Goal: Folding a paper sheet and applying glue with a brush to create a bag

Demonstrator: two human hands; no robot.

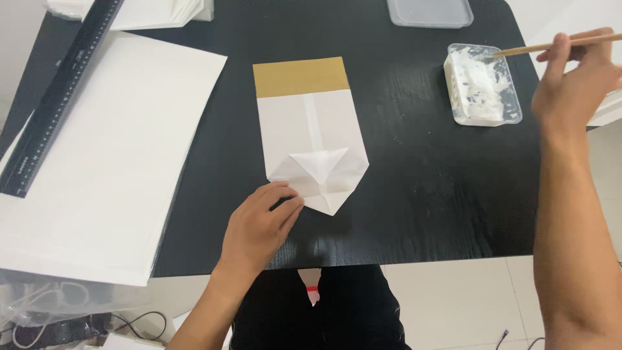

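I pin a folded paper bag point(313, 139) flat on the black table point(427, 194) while dipping a stick into paste.
My left hand point(259, 227), fingers loosely curled and holding nothing, presses the bag's near-left corner to steady it; right of the bag, my right hand point(573, 81) pinches a wooden stick point(551, 44) over the paste tray point(483, 84).

Black table point(421, 207) with folded paper bag point(311, 136), paste tray point(483, 87), ruler point(61, 91).

One folded paper bag point(311, 133), two plastic trays point(483, 84), one ruler point(61, 97), one stick point(557, 44).
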